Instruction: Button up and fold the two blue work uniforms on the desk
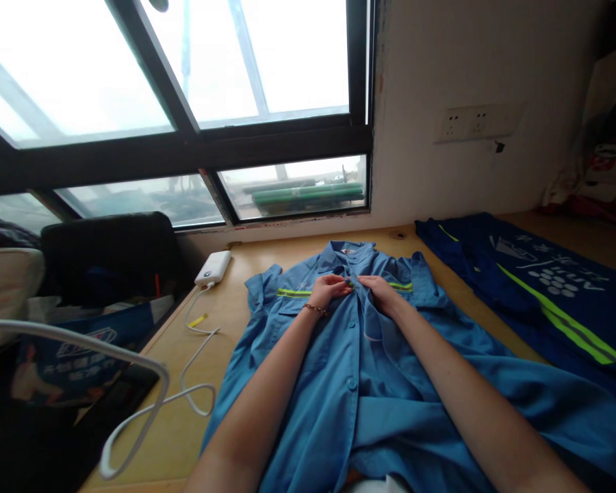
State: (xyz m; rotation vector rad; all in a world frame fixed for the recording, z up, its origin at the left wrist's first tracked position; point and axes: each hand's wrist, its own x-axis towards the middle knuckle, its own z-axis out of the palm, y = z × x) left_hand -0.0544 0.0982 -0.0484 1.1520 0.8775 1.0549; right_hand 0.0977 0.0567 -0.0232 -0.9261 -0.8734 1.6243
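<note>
A light blue work shirt (333, 363) with yellow-green reflective stripes lies front up before me, its collar (341, 255) pointing away. My left hand (330, 289), a beaded bracelet on its wrist, pinches the shirt's front edge at chest height. Just to its right, my right hand (380, 293) grips the opposite front edge, with the fingers closed on the cloth. The two hands almost meet over the front opening. Below them, a button (352, 383) shows on the front strip. Whatever small part sits between the fingertips is too small to make out.
A white power bank (213, 268) with a white cable (187, 383) lies on the wooden table (185, 438) at left. A dark blue garment (539, 281) spreads at right. Beyond are a window (267, 137) and wall sockets (477, 122). A black chair (110, 253) stands at left.
</note>
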